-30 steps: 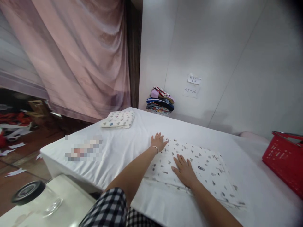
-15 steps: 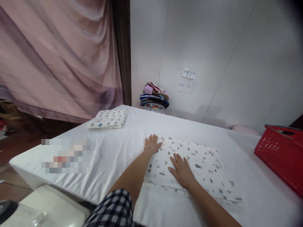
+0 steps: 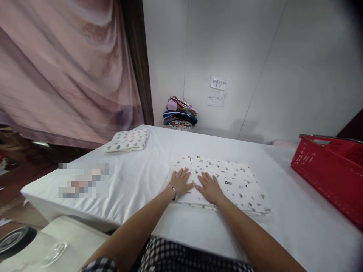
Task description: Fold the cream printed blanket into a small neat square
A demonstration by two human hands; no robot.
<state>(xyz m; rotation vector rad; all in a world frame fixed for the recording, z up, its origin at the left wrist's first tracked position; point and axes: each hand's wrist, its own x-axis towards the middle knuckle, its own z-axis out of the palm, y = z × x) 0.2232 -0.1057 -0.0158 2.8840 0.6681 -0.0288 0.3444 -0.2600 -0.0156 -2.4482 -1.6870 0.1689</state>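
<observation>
A white cloth with small grey and coloured prints (image 3: 235,189) lies folded into a flat rectangle in front of me. My left hand (image 3: 180,182) rests flat on its left part, fingers spread, a bracelet at the wrist. Close beside it, my right hand (image 3: 210,188) also lies palm down on the cloth with its fingers apart. The two thumbs nearly touch. Farther left on the table is a second folded cloth (image 3: 129,140), white with a similar print, away from both hands.
The table (image 3: 159,151) is covered in a white sheet. At the right stands a red plastic basket (image 3: 326,170). A stack of folded fabrics (image 3: 180,115) is by the wall, below two paper notes (image 3: 216,98). A pink curtain (image 3: 70,75) hangs at the left. A blurred patch hides something at the table's left.
My left hand has slid from the cloth's far left corner towards me. Both hands now lie side by side on it. The view has shifted slightly to the right.
</observation>
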